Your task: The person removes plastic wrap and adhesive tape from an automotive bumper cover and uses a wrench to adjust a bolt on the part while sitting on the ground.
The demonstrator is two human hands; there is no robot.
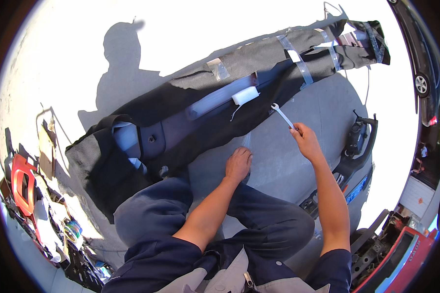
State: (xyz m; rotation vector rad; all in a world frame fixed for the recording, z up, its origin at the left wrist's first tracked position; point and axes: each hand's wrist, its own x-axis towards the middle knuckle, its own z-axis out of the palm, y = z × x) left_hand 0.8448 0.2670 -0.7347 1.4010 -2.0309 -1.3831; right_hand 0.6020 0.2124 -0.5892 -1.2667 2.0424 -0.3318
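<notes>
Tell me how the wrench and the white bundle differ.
The wrench is slim and metallic; the white bundle is thicker and white. The wrench is held in the right hand, while the white bundle lies where the black wrapping gapes open. Both are much smaller than the black wrapping.

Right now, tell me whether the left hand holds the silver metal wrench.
No, the right hand grips the silver metal wrench.

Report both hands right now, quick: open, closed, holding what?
Left hand: loosely curled; whether it holds anything cannot be told.
Right hand: closed, holding a silver wrench.
</notes>
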